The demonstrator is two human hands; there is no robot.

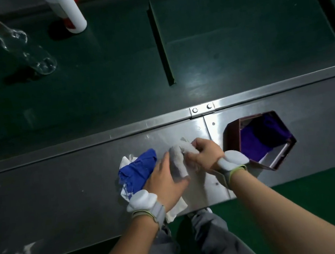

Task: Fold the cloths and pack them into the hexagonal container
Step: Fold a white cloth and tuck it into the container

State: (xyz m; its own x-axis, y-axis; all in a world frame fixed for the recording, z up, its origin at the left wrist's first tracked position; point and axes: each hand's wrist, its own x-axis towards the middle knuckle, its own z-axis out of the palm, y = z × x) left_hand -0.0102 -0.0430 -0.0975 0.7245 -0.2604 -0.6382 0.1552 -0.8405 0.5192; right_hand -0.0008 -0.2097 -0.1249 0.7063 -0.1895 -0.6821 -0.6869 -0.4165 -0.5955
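A pale grey cloth [177, 159], bunched into a narrow strip, lies on the steel ledge [62, 184] between my hands. My right hand [206, 153] pinches its far end. My left hand [165, 181] presses flat on its near part. A crumpled blue cloth [138, 169] sits just left of my left hand, on top of a white cloth [176, 209] that pokes out under my wrist. The dark red hexagonal container [231, 139] stands to the right of my right hand, with a purple cloth [255, 142] inside it.
A dark green conveyor belt [91, 83] with raised cleats [160, 41] runs beyond the ledge. On it lie a clear glass bottle [24, 50] with a red neck and a white tube [66, 9]. My legs and a green floor [313, 203] are below the ledge.
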